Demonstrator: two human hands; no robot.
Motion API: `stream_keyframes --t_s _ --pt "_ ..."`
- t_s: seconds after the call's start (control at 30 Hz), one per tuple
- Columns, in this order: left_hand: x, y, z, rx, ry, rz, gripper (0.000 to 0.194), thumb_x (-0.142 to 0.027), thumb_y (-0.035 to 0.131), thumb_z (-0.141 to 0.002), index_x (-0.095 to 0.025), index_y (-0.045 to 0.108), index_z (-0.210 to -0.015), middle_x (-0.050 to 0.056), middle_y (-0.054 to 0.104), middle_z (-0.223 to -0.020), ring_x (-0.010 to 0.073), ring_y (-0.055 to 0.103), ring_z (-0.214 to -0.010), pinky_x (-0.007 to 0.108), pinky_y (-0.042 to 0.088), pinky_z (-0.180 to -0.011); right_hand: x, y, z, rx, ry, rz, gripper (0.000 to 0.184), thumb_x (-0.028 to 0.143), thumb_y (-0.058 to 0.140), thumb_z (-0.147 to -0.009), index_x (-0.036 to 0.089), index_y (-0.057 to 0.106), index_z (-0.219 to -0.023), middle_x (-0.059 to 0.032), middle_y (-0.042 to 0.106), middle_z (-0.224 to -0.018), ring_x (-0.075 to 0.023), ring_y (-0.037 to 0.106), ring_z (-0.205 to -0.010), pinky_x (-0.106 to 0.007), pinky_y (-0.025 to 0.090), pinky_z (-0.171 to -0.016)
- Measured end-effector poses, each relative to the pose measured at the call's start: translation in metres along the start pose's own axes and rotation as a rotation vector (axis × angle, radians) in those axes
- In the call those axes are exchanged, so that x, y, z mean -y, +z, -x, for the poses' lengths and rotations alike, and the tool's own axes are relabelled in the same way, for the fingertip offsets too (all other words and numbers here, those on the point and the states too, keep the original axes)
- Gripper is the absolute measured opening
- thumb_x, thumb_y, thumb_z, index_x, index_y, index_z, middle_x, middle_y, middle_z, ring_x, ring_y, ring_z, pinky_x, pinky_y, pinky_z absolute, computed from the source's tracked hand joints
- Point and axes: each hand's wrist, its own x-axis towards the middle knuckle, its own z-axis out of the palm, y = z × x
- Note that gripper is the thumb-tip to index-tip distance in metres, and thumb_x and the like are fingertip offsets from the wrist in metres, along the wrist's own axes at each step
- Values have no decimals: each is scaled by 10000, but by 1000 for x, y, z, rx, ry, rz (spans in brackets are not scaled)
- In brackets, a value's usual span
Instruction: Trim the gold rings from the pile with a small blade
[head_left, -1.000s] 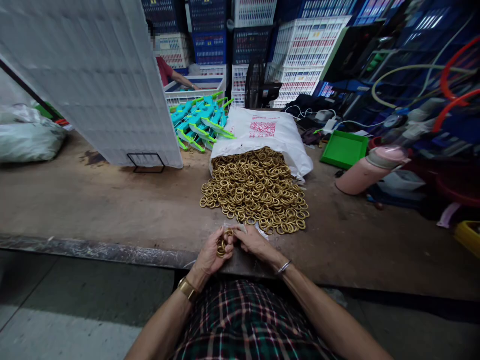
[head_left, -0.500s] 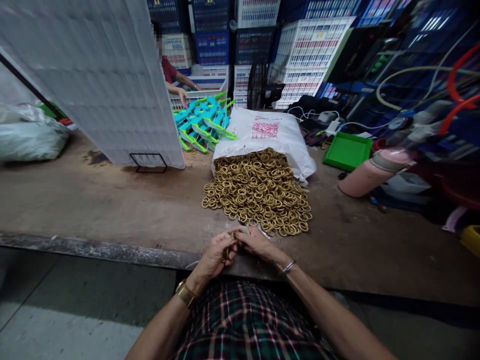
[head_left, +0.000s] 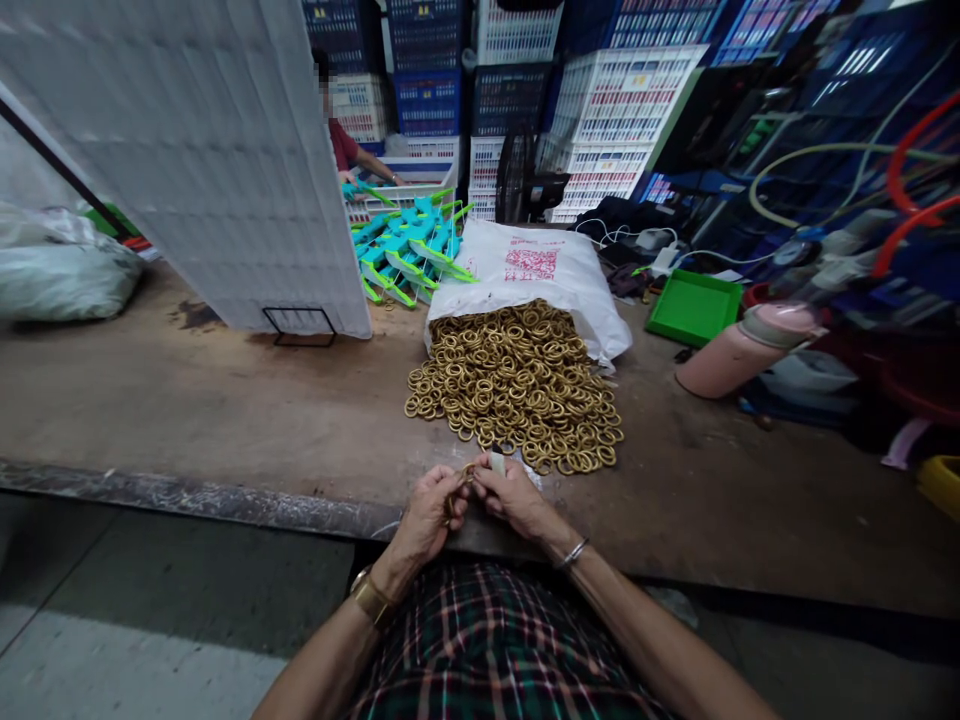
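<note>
My left hand (head_left: 430, 512) is closed on several gold-coloured rings, partly hidden by the fingers. One ring (head_left: 468, 472) sticks up at its fingertips, where both hands meet above the table's front edge. My right hand (head_left: 519, 500) has its fingers bent around a small pale flat piece (head_left: 497, 462) with a dark end; its exact kind does not show. The right fingertips touch or nearly touch the raised ring. Just beyond the hands lies a large heap of gold-coloured rings (head_left: 517, 385), spilling from the mouth of a white sack (head_left: 480, 265) with red print.
Turquoise and lime-green plastic parts (head_left: 412, 240) are piled behind a white panel (head_left: 300, 220). A green tray (head_left: 694, 305) and a pink bottle (head_left: 739, 350) stand on the right. Another person's arm (head_left: 375, 165) reaches over a crate at the back. Stacked crates (head_left: 600, 100) line the rear.
The pale piece in my right hand has turned more upright, and a ring now shows between the fingertips. At the back, the other person's hand has moved left and lower, near the turquoise parts.
</note>
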Motion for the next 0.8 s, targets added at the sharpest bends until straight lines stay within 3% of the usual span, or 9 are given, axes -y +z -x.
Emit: stream_keyframes --t_s 0.17,0.37,0.7,0.8 --pt "1 0 1 -10 18 7 323 -375 690 -655 -174 444 -718 -50 543 -609 27 422 -405 132 223 -347 -2 2 2 78 0 -174 245 384 598 -715 170 481 -711 80 494 -531 -5 277 -323 -149 165 -325" --pt "0 1 2 -5 15 7 306 -371 656 -696 -193 449 -835 -45 564 -587 37 415 -400 132 219 -348 -6 3 3 130 1 -190 216 360 594 -727 159 513 -720 70 509 -521 -9 303 -319 -150 183 -325" --pt "-1 2 3 26 -3 -41 309 -411 647 -698 -157 508 -806 -40 532 -583 30 402 -413 143 228 -368 -7 0 5 185 -5 -228 194 344 571 -726 159 513 -738 65 509 -506 -13 292 -317 -155 221 -344" --pt "1 3 5 -46 72 -136 314 -436 632 -698 -157 514 -782 -47 519 -567 35 387 -407 156 237 -373 -8 2 4 145 -6 -181 249 408 546 -751 164 503 -725 69 488 -494 -18 300 -323 -156 219 -347"
